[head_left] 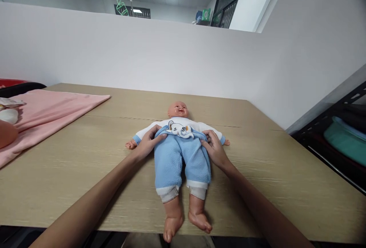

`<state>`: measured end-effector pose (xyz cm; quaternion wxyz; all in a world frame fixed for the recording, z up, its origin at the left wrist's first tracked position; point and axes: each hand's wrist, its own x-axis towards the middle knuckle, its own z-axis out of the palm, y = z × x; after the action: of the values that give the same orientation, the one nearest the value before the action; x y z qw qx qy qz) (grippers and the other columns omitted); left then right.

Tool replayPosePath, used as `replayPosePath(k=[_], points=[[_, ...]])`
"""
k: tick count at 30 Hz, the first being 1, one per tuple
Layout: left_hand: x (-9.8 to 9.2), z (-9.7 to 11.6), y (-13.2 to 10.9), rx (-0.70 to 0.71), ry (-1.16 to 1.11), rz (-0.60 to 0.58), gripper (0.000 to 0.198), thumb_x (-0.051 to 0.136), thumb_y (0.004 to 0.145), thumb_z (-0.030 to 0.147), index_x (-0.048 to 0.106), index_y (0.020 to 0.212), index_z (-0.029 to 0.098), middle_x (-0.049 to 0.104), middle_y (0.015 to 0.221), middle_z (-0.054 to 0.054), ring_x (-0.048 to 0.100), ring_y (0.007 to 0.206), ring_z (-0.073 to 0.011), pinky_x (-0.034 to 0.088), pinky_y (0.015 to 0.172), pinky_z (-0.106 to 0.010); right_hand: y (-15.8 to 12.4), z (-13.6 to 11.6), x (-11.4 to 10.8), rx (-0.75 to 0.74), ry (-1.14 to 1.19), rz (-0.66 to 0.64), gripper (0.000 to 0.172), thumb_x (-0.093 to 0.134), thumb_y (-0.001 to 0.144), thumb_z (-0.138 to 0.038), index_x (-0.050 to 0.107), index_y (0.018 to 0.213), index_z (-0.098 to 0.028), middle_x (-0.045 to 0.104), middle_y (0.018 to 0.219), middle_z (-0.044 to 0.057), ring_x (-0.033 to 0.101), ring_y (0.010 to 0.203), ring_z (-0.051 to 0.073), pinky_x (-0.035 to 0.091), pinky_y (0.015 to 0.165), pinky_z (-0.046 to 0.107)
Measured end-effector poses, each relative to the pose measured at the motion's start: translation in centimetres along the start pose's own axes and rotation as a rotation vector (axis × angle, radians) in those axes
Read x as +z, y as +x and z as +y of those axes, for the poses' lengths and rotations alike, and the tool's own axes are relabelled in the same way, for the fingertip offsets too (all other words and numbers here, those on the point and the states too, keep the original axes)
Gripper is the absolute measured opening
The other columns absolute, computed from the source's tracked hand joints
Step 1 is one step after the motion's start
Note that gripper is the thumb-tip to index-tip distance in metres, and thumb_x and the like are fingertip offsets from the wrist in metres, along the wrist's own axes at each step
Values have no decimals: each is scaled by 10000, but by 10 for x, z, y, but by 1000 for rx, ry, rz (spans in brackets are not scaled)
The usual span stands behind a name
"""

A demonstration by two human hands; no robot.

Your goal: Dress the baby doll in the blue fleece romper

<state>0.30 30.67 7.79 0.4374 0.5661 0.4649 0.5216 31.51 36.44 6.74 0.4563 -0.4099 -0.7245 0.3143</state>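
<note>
A baby doll lies on its back on the wooden table, head away from me, feet over the near edge. It wears a white top with an elephant patch and light blue trousers. My left hand pinches the trousers' waistband at the doll's left-side hip as I see it. My right hand grips the waistband on the other side. Both hands are closed on the blue cloth at the doll's waist.
A pink cloth is spread over the table's far left, with a white item on it. A white partition wall stands behind the table. A black shelf rack with a teal object is at the right.
</note>
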Motion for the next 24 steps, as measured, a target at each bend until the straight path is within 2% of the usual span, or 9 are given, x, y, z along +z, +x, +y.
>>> replayPosePath(k=[3, 5, 8, 11, 13, 15, 19, 22, 24], points=[[2, 13, 4, 51, 173, -44, 362, 753, 932, 558, 640, 990, 219, 589, 929, 11, 526, 877, -198, 416, 795, -302, 7, -17, 0, -65, -28, -52, 221, 760, 867, -403, 721, 1038, -269, 683, 1197, 83, 555, 1226, 326, 382, 1169, 473], [1, 20, 11, 79, 254, -71, 381, 727, 949, 589, 624, 970, 222, 570, 897, 16, 514, 849, -193, 406, 764, -296, 19, -23, 4, -59, 9, -125, 241, 787, 853, -414, 720, 1031, -266, 702, 1196, 75, 578, 1237, 319, 401, 1165, 459], [-2, 22, 23, 72, 274, -46, 428, 664, 972, 653, 597, 968, 230, 557, 842, 26, 514, 805, -184, 385, 707, -279, 42, -18, 14, 11, 95, -161, 281, 725, 889, -496, 651, 1035, -267, 737, 1069, 41, 666, 1081, 271, 522, 997, 398], [-5, 15, 32, -2, 315, 10, 495, 585, 980, 717, 597, 971, 222, 572, 807, 25, 513, 758, -184, 362, 664, -281, 58, -4, 26, 76, 137, -122, 340, 667, 899, -566, 586, 1062, -279, 747, 979, 13, 689, 950, 243, 554, 851, 354], [-6, 8, 32, -21, 366, 32, 498, 589, 972, 708, 612, 941, 212, 593, 829, 12, 527, 789, -202, 389, 707, -304, 59, 4, 29, 109, 129, -80, 368, 717, 868, -566, 598, 1059, -275, 746, 990, 18, 679, 952, 248, 544, 870, 367], [-8, 2, 28, -7, 415, 52, 442, 630, 951, 651, 611, 879, 215, 605, 857, -3, 537, 854, -235, 421, 800, -345, 54, 8, 28, 137, 105, -39, 358, 787, 832, -546, 642, 994, -262, 732, 997, 30, 654, 982, 264, 511, 951, 398], [-17, -4, 18, 2, 455, 55, 293, 674, 868, 510, 611, 787, 235, 670, 913, -50, 560, 1013, -328, 417, 1010, -447, 34, 9, 14, 188, 122, -29, 347, 857, 789, -557, 695, 801, -250, 675, 900, 20, 585, 974, 272, 437, 1056, 420], [-24, -6, 16, -38, 420, -11, 227, 682, 847, 462, 688, 819, 237, 753, 997, -75, 608, 1120, -377, 410, 1092, -471, 21, 12, 8, 261, 229, -55, 386, 898, 729, -583, 710, 772, -248, 660, 852, 1, 587, 950, 264, 456, 1063, 416], [-24, -7, 16, -120, 235, -16, 171, 749, 819, 398, 737, 871, 236, 789, 1056, -66, 625, 1183, -370, 428, 1100, -429, 14, 15, 11, 320, 338, -68, 409, 876, 749, -623, 737, 851, -251, 701, 890, 1, 631, 960, 262, 492, 1062, 421]])
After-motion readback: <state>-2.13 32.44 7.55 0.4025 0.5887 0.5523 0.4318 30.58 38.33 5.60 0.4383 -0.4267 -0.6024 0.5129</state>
